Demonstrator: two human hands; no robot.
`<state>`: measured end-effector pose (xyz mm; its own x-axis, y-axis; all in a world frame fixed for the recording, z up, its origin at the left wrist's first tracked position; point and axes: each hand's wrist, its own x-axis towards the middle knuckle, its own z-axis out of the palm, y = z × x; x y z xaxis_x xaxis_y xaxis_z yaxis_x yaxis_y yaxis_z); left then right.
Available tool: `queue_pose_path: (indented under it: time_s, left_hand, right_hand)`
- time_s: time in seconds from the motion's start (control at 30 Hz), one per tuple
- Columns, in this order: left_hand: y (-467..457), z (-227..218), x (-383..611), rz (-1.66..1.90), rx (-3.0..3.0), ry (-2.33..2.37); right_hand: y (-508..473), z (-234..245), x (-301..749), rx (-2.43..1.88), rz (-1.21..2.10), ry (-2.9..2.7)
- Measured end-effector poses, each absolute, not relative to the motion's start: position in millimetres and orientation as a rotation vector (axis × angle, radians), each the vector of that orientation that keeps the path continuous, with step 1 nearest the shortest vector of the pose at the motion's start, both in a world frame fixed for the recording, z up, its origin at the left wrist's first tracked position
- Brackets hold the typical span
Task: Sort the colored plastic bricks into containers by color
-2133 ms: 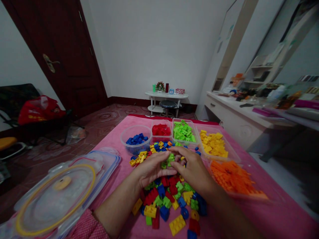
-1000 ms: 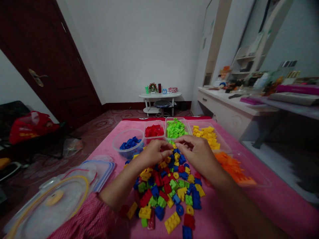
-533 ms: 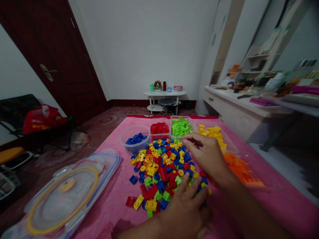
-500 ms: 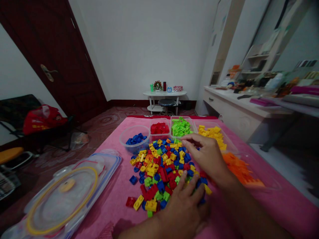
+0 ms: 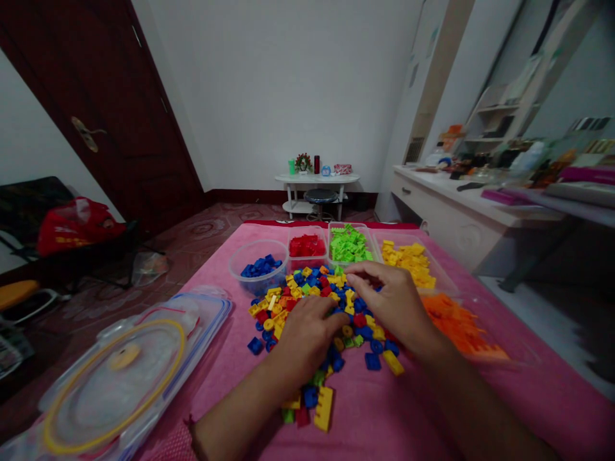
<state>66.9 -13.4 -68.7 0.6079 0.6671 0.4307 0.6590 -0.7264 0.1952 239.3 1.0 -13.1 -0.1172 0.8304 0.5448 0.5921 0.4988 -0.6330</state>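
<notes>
On the pink table [image 5: 432, 410], a pile of mixed bricks [image 5: 298, 299] lies in the middle, its long axis running from the near edge toward the far containers. The left hand [image 5: 307, 336] rests palm down on the near half of the pile, fingers loosely spread and pointing far and right, closed on nothing that shows. The right hand [image 5: 398, 307] lies over the right side of the pile, fingers curled toward the thumb at the far edge; whether they pinch a brick cannot be told. At the near end of the pile a long yellow brick [image 5: 325, 408] lies flat, pointing near to far. Beyond the pile, from left to right, sit sorted blue bricks [image 5: 262, 266], red bricks [image 5: 307, 245], green bricks [image 5: 350, 246] and yellow bricks [image 5: 408, 262]; orange bricks [image 5: 456, 326] lie to the right. Clear lids [image 5: 115, 365] lie stacked at the near left.
</notes>
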Motion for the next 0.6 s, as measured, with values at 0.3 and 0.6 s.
queue_pose_path:
  time_s: [0.3,0.6]
  left_hand:
    - [18,-74,26,0.781,2.489,1.439]
    - [14,-54,7,0.734,2.455,1.58]
  right_hand:
    - [0,-19,244,-1.752,0.233,-2.407]
    - [-8,-27,231,-1.945,0.206,-2.576]
